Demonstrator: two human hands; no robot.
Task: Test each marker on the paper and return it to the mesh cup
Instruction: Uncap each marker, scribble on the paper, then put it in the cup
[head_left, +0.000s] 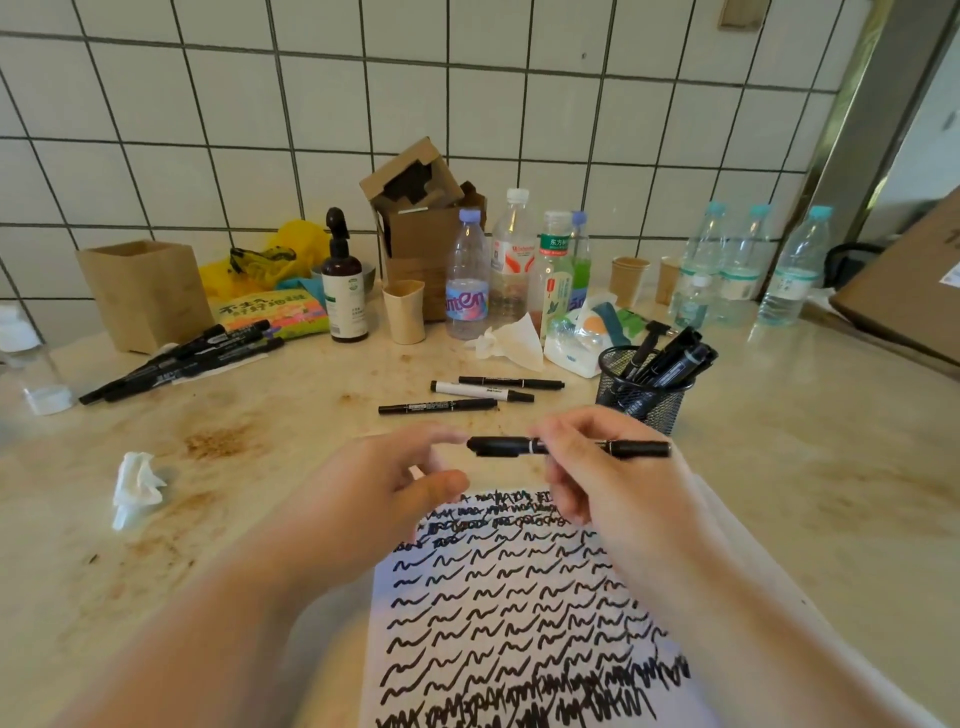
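The right hand (587, 467) pinches a slim black capped marker (566, 447) level above the scribbled white paper (519, 613); the left hand (395, 478) is relaxed, touching the cap end. Pull the cap straight off, steadily. The black mesh cup (644, 395) stands far right on the tabletop.

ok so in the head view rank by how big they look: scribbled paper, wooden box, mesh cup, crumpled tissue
1. white paper covered in black scribbles, though nearest the camera
2. square light wooden box
3. black mesh cup
4. crumpled white tissue, close to the cup; unsure
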